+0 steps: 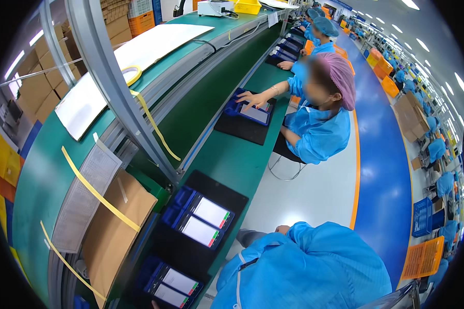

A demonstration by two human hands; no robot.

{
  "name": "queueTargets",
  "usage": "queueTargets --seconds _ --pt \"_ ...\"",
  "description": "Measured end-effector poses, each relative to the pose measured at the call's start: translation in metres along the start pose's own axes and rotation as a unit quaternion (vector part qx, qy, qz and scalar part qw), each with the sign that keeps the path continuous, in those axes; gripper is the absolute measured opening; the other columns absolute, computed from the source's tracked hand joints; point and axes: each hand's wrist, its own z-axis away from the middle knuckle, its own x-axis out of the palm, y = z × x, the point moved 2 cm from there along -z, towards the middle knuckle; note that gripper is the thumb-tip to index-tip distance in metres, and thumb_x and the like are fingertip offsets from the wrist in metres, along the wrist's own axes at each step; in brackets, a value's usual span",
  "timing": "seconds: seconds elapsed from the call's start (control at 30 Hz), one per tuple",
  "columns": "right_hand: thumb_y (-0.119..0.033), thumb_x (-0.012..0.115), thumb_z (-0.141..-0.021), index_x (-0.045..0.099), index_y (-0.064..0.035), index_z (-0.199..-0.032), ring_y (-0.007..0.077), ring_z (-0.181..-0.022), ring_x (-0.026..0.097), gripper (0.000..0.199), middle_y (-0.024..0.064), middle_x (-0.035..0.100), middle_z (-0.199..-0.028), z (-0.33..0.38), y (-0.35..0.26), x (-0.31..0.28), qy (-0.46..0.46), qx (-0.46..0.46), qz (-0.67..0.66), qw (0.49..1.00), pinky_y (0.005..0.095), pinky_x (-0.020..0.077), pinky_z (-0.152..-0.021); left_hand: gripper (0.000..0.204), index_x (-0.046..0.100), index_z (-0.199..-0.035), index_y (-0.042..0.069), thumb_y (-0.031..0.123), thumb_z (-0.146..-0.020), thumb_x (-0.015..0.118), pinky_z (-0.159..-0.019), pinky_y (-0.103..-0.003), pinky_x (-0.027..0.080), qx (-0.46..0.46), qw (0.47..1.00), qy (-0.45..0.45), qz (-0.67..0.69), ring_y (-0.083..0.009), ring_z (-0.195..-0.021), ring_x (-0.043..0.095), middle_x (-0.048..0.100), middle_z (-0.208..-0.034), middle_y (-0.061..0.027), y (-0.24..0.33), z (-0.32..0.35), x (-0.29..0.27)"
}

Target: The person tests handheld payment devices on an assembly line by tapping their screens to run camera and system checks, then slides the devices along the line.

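Observation:
My right hand (282, 229) shows only in small part, at the end of my blue sleeve (304, 229), over my grey-clad leg (250, 238). How its fingers lie is not visible. Of my left hand, a fingertip (155, 304) peeks in at the lower edge, beside the nearer blue tray (150, 280); the rest is cut off. That tray holds two flat devices with lit white screens (179, 281), each with a red and green strip at one end. Farther along, a second blue tray (179, 206) on a black mat (211, 180) carries two similar lit devices (211, 212).
A co-worker in a pink cap (337, 77) touches another blue tray (252, 114) up the green bench (206, 157). A grey metal post (116, 87) rises beside the bench. Brown cardboard (121, 226), yellow tape strips (95, 188) and a tape roll (132, 76) are at left.

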Motion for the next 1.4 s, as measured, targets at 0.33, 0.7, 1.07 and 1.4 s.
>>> queueTargets --seconds 0.33,0.7,1.07,1.4 --pt "-0.04 0.054 -0.072 0.062 -0.0108 -0.101 0.0299 -0.097 0.054 0.042 0.0141 0.059 -0.105 -0.03 -0.006 -0.005 0.025 -0.035 -0.042 0.998 0.0377 0.0413 -0.087 0.085 0.04 -0.115 -0.007 0.044 -0.056 0.076 -0.088 -0.044 0.038 0.099 0.993 0.026 0.064 -0.0393 -0.1 0.047 0.048 -0.109 -0.0267 0.121 0.098 0.024" --pt "-0.033 0.049 -0.076 0.064 -0.0063 -0.087 0.0338 -0.084 0.057 0.032 0.0187 0.061 -0.086 0.001 -0.082 -0.05 0.032 -0.283 0.053 0.957 0.0406 0.0445 -0.075 0.076 0.04 -0.119 -0.005 0.041 -0.065 0.069 -0.092 -0.043 0.034 0.169 0.984 0.061 0.013 -0.0397 -0.106 0.044 0.047 -0.115 -0.025 0.155 0.129 0.043" --pt "-0.021 0.053 -0.085 0.041 -0.0015 -0.122 0.0206 -0.102 0.05 0.043 0.0141 0.051 -0.112 0.074 -0.241 -0.039 0.016 -0.433 -0.248 0.867 0.027 0.0407 -0.085 0.037 0.039 -0.123 0.005 0.02 -0.089 0.043 -0.085 -0.036 0.043 -0.04 0.767 -0.283 0.574 -0.0243 -0.099 0.051 0.051 -0.113 -0.0156 0.194 0.171 0.037" --pt "-0.036 0.033 -0.091 0.038 -0.0013 -0.126 0.0239 -0.109 0.045 0.049 0.0134 0.047 -0.119 0.076 -0.298 0.008 -0.068 -0.359 -0.386 0.847 0.0288 0.0319 -0.094 0.043 0.038 -0.122 0.004 0.03 -0.087 0.037 -0.087 -0.031 0.04 -0.123 0.727 -0.332 0.588 -0.0234 -0.098 0.052 0.054 -0.108 -0.0118 0.231 0.177 0.06"
